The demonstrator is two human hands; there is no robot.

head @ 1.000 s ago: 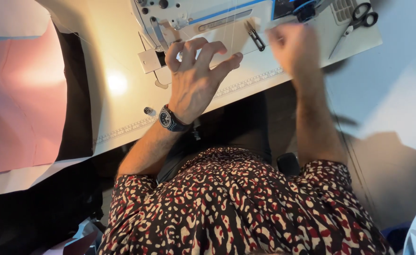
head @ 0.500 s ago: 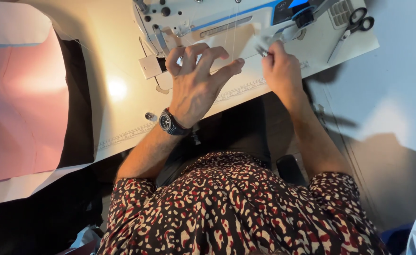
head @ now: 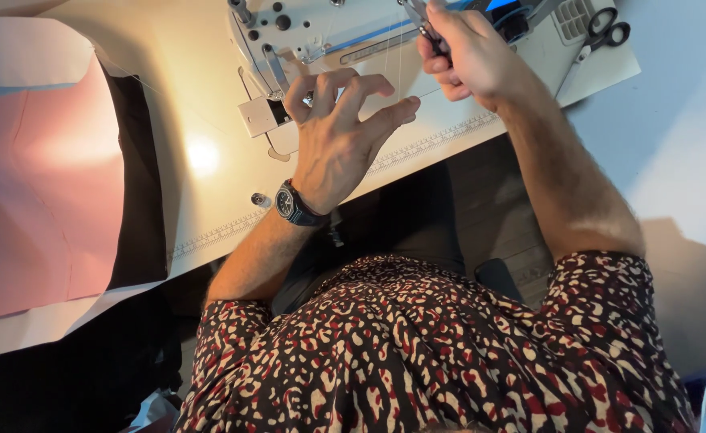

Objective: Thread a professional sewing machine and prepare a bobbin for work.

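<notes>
My left hand [head: 337, 140], with a dark wristwatch, arches over the sewing machine bed, its spread fingertips resting on a small cream fabric piece [head: 413, 90] beside the needle. My right hand [head: 473, 56] is raised at the top of the white sewing machine [head: 321, 32], closed around small metal thread snips [head: 427, 26]. Thin threads run between the cream piece and the snips. The needle area is partly hidden by my left fingers.
Black-handled scissors [head: 603, 28] lie at the far right of the machine. Pink fabric [head: 40, 184] and black cloth [head: 140, 192] lie on the left of the white table [head: 208, 104], which has a ruler strip along its front edge. My patterned shirt fills the bottom.
My right hand picked up the snips and rose from beside the cream piece to the top of the machine. My left hand stayed on the piece, fingers curling more.
</notes>
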